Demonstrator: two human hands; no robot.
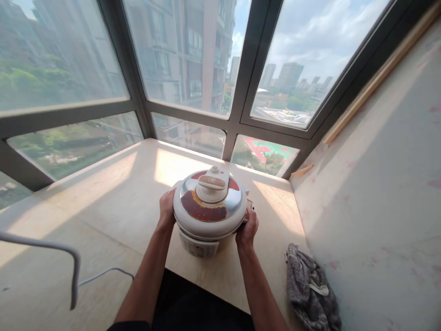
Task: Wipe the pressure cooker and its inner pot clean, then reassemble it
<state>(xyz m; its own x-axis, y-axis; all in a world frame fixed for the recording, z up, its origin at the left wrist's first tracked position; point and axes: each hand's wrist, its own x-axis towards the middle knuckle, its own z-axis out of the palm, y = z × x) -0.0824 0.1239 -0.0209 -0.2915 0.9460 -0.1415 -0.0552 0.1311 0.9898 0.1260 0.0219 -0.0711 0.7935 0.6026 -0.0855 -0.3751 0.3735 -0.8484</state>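
Observation:
A cream electric pressure cooker (208,230) is in front of me at the window ledge, its round lid closed. The lid has a silver top with brown-red patches, and a raised handle (212,182) with a valve behind it. Against the cooker's left side lies my left hand (167,208), its fingers curled round behind the rim and mostly hidden. On the right side my right hand (248,228) grips the cooker below the lid's edge. A control panel (198,248) faces me on the lower front. Whether the base touches the ledge I cannot tell.
A pale ledge (103,211) runs under tall windows with dark frames (236,92). At the left a grey cable or tube (44,243) bends over the ledge. To the right, a crumpled grey cloth (310,289) lies by the wall (379,207), where wallpaper is peeling.

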